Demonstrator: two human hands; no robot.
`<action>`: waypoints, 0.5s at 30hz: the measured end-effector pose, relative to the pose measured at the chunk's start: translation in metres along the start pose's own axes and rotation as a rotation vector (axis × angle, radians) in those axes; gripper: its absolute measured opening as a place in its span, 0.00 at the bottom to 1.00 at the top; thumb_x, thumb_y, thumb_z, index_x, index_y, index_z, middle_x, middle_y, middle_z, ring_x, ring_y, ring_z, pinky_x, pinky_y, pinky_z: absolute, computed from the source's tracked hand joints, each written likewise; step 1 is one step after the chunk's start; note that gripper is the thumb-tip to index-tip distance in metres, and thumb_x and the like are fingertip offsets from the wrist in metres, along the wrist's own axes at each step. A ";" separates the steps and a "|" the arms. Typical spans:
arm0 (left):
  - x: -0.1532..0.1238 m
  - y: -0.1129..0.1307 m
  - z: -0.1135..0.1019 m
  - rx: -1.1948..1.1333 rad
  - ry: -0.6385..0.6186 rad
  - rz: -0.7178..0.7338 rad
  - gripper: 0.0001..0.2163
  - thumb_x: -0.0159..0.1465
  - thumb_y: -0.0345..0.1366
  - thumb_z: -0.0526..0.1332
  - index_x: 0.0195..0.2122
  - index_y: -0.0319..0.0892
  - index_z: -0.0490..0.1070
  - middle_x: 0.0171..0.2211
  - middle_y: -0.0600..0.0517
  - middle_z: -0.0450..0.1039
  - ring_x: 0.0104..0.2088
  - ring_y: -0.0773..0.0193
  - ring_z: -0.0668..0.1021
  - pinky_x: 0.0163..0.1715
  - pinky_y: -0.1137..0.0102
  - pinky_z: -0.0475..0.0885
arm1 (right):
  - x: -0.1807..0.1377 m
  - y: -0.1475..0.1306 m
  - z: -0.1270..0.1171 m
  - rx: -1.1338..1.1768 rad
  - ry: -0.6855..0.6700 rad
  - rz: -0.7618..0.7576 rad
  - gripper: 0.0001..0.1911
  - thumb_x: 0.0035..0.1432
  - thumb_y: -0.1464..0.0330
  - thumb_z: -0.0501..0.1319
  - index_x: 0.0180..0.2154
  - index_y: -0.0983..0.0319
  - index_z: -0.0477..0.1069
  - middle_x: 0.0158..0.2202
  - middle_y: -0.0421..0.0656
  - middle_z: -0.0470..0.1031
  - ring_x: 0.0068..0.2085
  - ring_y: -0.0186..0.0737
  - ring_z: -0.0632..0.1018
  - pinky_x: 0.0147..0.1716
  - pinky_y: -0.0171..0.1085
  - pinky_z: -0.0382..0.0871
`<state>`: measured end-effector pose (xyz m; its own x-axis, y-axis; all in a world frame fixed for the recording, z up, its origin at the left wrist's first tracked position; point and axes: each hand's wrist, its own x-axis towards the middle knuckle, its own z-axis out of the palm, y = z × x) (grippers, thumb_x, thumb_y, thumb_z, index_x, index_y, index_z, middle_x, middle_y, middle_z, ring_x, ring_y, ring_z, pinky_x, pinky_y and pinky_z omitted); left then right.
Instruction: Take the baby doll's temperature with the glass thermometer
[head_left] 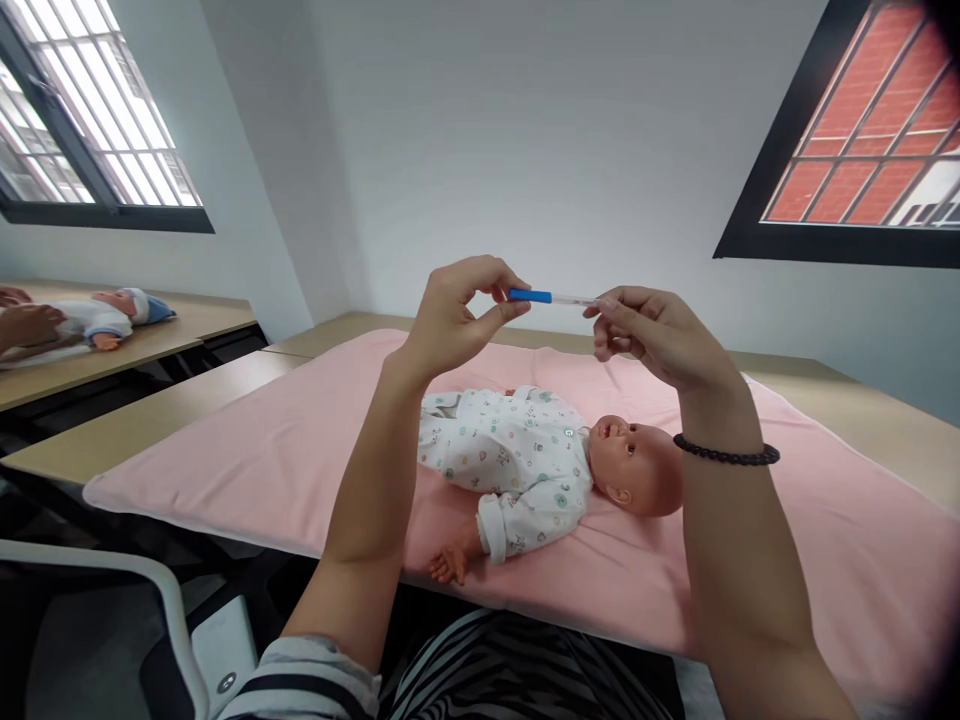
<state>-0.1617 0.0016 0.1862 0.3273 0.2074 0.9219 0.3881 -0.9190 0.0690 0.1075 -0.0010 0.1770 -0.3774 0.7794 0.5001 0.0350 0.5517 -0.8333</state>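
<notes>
Both ends pinched: my left hand (pixel 457 312) has the slim stick (pixel 551 298) by its blue end, raised before me; below, the doll (pixel 517 440) lies on its back on pink cloth (pixel 300 450), probably spread as padding; and my right hand (pixel 661 335) nips the clear end, seemingly to hold it level.

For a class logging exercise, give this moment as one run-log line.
left hand: pinches blue end of thin stick | right hand: pinches clear end | doll: lies on pink cloth
</notes>
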 end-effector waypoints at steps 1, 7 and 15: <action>0.000 0.000 0.000 0.011 -0.013 -0.007 0.07 0.65 0.43 0.67 0.36 0.46 0.76 0.33 0.52 0.78 0.34 0.63 0.78 0.38 0.64 0.74 | 0.000 0.000 -0.002 0.001 0.024 0.002 0.15 0.60 0.55 0.70 0.37 0.60 0.79 0.27 0.42 0.74 0.28 0.35 0.76 0.28 0.36 0.74; 0.000 0.000 0.004 0.070 -0.043 -0.024 0.11 0.66 0.47 0.65 0.35 0.46 0.75 0.32 0.52 0.78 0.34 0.63 0.78 0.37 0.65 0.74 | -0.007 -0.006 -0.013 -0.149 0.013 -0.030 0.22 0.63 0.52 0.66 0.24 0.59 0.70 0.20 0.37 0.58 0.21 0.30 0.61 0.20 0.36 0.54; -0.001 -0.008 -0.003 0.114 0.219 -0.080 0.11 0.70 0.47 0.60 0.33 0.48 0.71 0.31 0.54 0.75 0.35 0.63 0.76 0.37 0.63 0.73 | -0.019 -0.007 -0.036 -0.022 0.186 -0.189 0.22 0.57 0.46 0.67 0.24 0.53 0.68 0.17 0.37 0.50 0.22 0.34 0.49 0.22 0.41 0.43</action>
<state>-0.1676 0.0083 0.1862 0.1021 0.1894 0.9766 0.5038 -0.8563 0.1134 0.1473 -0.0087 0.1817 -0.2023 0.7022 0.6827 0.0008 0.6972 -0.7169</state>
